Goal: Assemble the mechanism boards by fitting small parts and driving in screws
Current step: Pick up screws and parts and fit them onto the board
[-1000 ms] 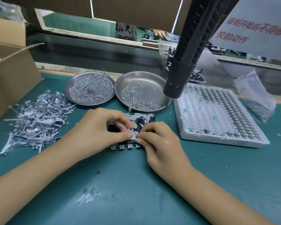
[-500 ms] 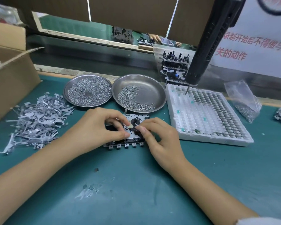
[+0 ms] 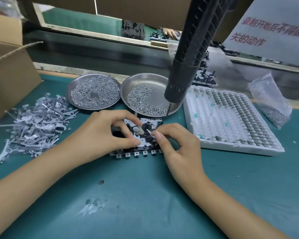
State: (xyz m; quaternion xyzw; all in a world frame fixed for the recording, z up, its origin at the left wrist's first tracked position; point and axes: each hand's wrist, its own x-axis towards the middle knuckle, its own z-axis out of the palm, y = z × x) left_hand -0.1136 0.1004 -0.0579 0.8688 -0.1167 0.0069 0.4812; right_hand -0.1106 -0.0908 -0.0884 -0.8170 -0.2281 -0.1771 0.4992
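Observation:
A mechanism board, metal with black parts and a row of small tabs along its near edge, lies on the green mat in the middle. My left hand grips its left side, thumb and fingers curled over the plate. My right hand pinches a small thin metal part over the board's right half. A black electric screwdriver hangs above the right dish, its bit just behind the board.
Two steel dishes hold small parts: the left dish springs or screws, the right dish screws. A pile of grey metal levers lies left. A white foam tray and a plastic bag sit right. A cardboard box stands far left.
The hanging screwdriver swung away to the right and is back over the right dish. My right fingers shifted slightly on the small part; the left hand stays on the board.

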